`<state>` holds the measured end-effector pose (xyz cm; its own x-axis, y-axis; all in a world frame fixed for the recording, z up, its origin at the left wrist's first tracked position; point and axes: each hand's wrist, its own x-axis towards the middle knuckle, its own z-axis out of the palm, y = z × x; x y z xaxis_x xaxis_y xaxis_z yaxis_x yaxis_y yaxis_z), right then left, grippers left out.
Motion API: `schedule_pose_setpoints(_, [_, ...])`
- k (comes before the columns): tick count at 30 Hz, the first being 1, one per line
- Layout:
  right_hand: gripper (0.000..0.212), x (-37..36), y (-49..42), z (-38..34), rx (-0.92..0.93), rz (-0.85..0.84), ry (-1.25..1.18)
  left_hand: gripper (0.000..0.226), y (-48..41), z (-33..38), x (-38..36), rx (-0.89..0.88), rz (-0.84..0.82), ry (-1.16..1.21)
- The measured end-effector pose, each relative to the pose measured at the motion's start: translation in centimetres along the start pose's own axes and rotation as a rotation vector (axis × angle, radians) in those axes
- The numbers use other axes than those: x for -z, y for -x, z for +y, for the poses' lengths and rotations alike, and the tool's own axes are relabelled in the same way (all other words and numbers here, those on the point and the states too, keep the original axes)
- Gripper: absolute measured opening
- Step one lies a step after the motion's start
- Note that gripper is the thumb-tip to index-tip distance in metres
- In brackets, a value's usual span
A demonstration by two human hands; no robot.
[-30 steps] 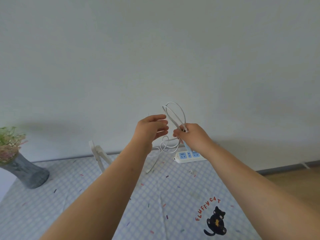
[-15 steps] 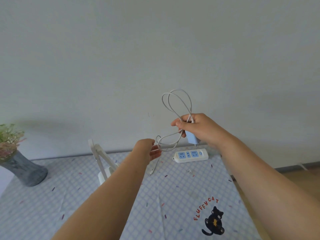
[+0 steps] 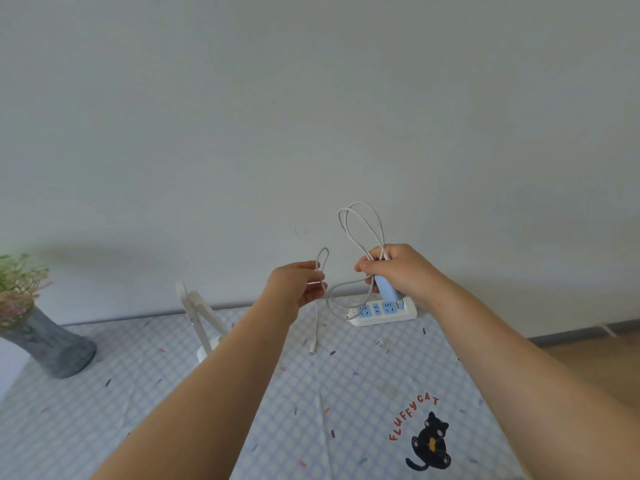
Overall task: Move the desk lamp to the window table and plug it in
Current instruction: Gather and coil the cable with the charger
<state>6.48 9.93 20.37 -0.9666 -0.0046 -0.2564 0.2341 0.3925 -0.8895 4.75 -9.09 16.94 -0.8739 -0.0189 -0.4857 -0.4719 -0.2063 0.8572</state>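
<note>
Two bare hands are raised over the bench (image 3: 114,403), sharing one thin white cable (image 3: 361,221). The right hand (image 3: 398,271) has its fingers (image 3: 367,268) curled tight round a gathered bundle of that cable, whose long loops stand up above the fist. The same grip holds a pale blue plug adapter (image 3: 388,289) that pokes out below the palm. The adapter's lower end lies over the white power strip (image 3: 408,312) in this view, and I cannot tell whether the two touch. The strip lies flat at the far edge of the bench, close to the wall (image 3: 311,116), with its blue socket faces up. The left hand (image 3: 294,289) pinches a small loop of the cable between thumb and fingers (image 3: 311,268). A slack run of cable sags between the two hands. From the left hand the free end hangs straight down, its small connector (image 3: 312,348) close to the cloth (image 3: 346,393). The desk lamp (image 3: 194,306) stands on the bench just left of the left forearm, white, its folded arm leaning, its base partly hidden behind that forearm. At the bench's left edge stands a grey vase (image 3: 52,344) holding pink and green flowers (image 3: 17,285). The checked cloth carries a black cat (image 3: 431,441) print at the near right, lettered "FLUFFY CAT". Wooden floor (image 3: 595,362) shows beyond the right forearm.
</note>
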Motion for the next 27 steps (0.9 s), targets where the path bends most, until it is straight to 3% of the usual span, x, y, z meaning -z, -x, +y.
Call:
schedule_pose_setpoints(10, [0.018,-0.9,-0.8,0.0,-0.109,0.164,-0.018,0.029,3.1,-0.3,-1.2,-0.229,-0.093,-0.31])
schedule_pose_setpoints(22, [0.018,-1.0,-0.8,-0.3,-0.123,0.168,-0.039,0.029,3.4,-0.6,-1.1,-0.351,-0.296,-0.612])
schedule_pose_setpoints(27, [0.013,-0.2,-0.4,-0.8,-0.095,0.143,-0.028,0.021,3.3,-0.5,-0.8,-0.317,-0.357,-0.491])
